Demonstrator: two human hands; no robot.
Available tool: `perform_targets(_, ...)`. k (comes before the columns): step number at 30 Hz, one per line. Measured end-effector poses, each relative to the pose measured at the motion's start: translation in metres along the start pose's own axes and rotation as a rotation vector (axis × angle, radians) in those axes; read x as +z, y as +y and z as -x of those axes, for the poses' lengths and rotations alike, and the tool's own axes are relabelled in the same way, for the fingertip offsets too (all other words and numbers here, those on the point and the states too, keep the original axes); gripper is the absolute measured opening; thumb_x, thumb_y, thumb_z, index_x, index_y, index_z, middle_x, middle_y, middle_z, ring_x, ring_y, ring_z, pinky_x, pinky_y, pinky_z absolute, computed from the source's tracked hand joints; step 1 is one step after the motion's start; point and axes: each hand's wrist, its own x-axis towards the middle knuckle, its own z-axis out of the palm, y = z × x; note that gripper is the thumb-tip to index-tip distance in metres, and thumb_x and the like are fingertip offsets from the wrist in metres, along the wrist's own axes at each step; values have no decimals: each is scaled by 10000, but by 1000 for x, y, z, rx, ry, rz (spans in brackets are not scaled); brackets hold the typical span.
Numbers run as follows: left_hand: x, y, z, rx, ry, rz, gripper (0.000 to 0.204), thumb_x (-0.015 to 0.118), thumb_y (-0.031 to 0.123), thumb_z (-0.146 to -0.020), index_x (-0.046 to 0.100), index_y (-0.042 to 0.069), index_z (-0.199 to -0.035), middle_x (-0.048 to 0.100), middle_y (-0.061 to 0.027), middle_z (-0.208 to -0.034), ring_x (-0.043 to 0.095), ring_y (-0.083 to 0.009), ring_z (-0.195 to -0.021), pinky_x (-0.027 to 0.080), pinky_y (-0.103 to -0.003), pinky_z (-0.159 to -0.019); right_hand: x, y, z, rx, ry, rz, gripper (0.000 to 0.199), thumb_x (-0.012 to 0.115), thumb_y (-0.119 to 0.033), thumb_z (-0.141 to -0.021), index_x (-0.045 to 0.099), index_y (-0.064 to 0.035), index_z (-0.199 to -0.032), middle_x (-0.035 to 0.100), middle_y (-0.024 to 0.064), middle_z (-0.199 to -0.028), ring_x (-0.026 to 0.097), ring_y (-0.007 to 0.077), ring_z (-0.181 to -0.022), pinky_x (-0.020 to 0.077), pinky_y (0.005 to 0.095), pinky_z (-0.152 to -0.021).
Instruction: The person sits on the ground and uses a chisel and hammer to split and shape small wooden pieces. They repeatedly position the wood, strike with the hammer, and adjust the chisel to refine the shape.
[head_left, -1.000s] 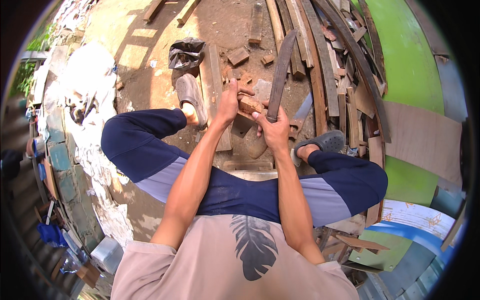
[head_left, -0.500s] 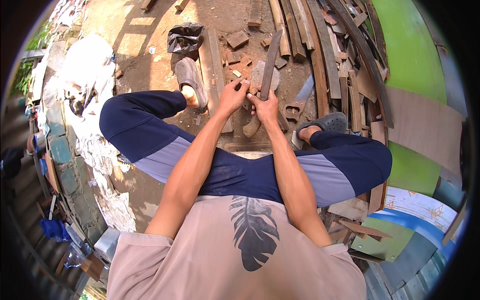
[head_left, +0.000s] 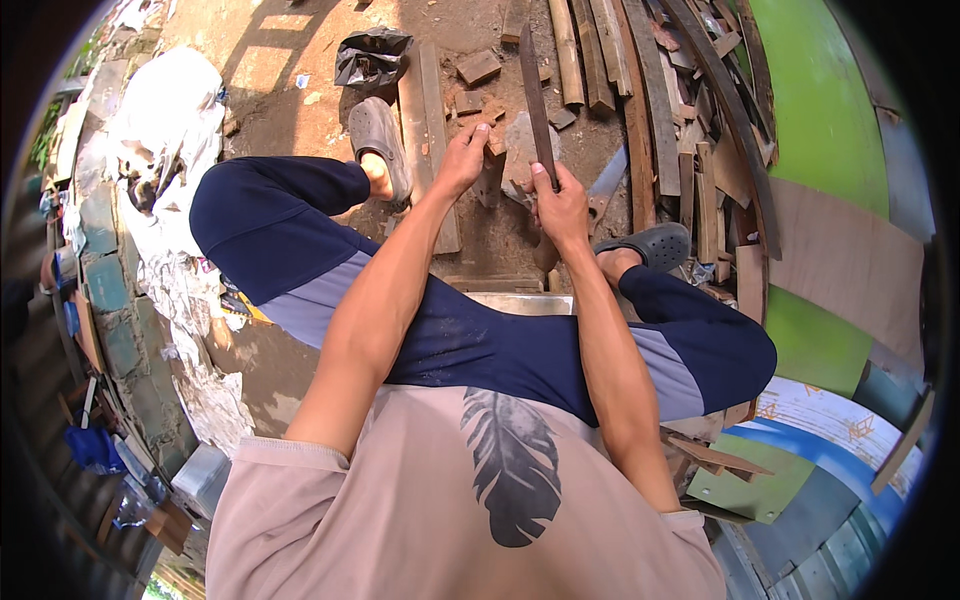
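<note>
My right hand [head_left: 563,208] is closed round the handle of a machete [head_left: 535,100], its long dark blade pointing up and away from me. The curved wooden handle [head_left: 546,254] shows below that hand, partly behind the forearm. My left hand [head_left: 464,160] is closed, thumb and fingers pressed together at the upper end of a small brown piece of wood [head_left: 490,178]. Its grip is partly hidden by the fingers. The blade stands to the right of the wood, apart from it. A handsaw [head_left: 608,185] lies on the ground just right of my right hand.
Loose wood offcuts [head_left: 479,68] and a black plastic bag [head_left: 372,57] lie ahead. A long plank [head_left: 437,130] rests beside my left shoe [head_left: 377,135]. Long timber strips [head_left: 640,110] are piled at right, near my right shoe [head_left: 655,246]. White sheeting [head_left: 170,120] spreads along the left.
My hands have moved apart: the right one to the right with the machete, the left one slightly farther away and left. The blade has swung from leaning right to leaning slightly left.
</note>
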Motion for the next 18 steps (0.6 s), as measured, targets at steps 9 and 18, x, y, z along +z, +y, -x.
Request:
perform_targets(9,4,-15,4,-59,97,-137,669,273,546,-1058,601,-17,-1212,647,-212,-1140,602,-315,-1066,430,-404,-972,34,26,18,-16,37,162,354,573,-356,-993,682,-27,-1067,677,221,-808,672,403,-797,504,445,-732)
perform_targets(18,7,-9,8,-5,119,-218,705,234,562,-1055,595,-41,-1112,647,-265,-1066,606,-404,-1046,430,-461,-951,43,12,25,-156,55,198,340,569,-345,-1000,681,-45,-1114,684,226,-848,677,404,-832,513,445,-738)
